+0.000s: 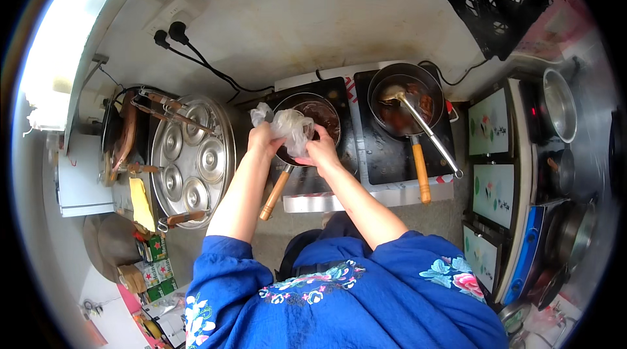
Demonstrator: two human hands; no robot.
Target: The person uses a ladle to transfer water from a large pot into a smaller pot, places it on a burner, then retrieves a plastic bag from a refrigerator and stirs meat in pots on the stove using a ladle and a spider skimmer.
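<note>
Over the left saucepan [321, 109], which holds dark brown contents, my two hands grip a translucent plastic bag [292, 131]. My left hand [263, 140] has the bag's left side, and my right hand [322, 149] its lower right. What the bag contains cannot be made out. The pan has a wooden handle [277, 192] and sits on a black induction cooktop [345, 153]. To its right, a deeper saucepan [374, 77] holds brown pieces in liquid, with a metal ladle [426, 128] leaning in it.
A large round steel steamer [223, 172] with several small lids stands at the left. Black plugs [178, 33] sit in the wall socket, their cords running behind the cooktops. A black plastic crate [482, 11] is at the upper right. Pots, including a steel one [559, 104], line the right side.
</note>
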